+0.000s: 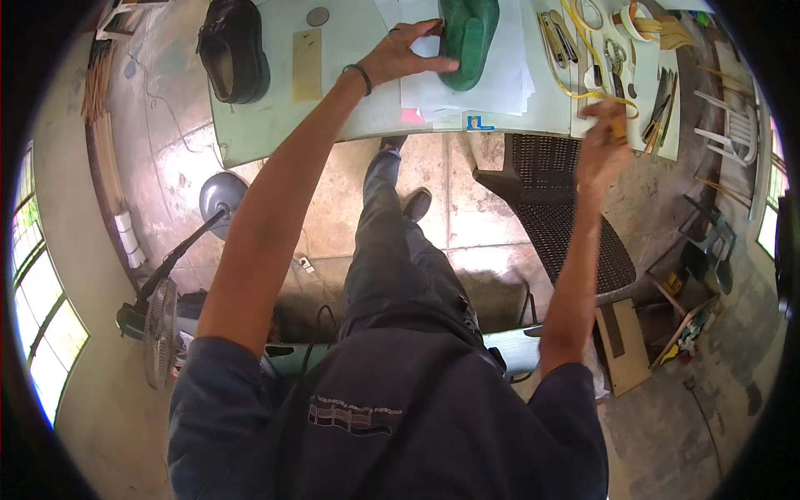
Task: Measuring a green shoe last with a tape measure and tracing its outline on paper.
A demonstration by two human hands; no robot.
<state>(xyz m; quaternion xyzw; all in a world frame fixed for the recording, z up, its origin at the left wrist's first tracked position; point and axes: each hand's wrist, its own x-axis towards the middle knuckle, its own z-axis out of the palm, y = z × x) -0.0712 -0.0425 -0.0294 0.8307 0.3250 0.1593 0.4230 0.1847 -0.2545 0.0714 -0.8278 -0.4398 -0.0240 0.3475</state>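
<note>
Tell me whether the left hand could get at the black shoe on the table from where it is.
Probably yes. The left hand rests on the green shoe form, and only bare table and a flat tan card lie between it and the black shoe.

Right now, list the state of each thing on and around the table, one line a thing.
left hand: fingers spread, resting on the green shoe last
green shoe last: lying on white paper sheets, held by the left hand
white paper sheets: stacked flat on the table
right hand: closed on a small brown object, raised at the table edge
black shoe: standing on the table, untouched
yellow tape measure: unrolled, loose among tools
</note>
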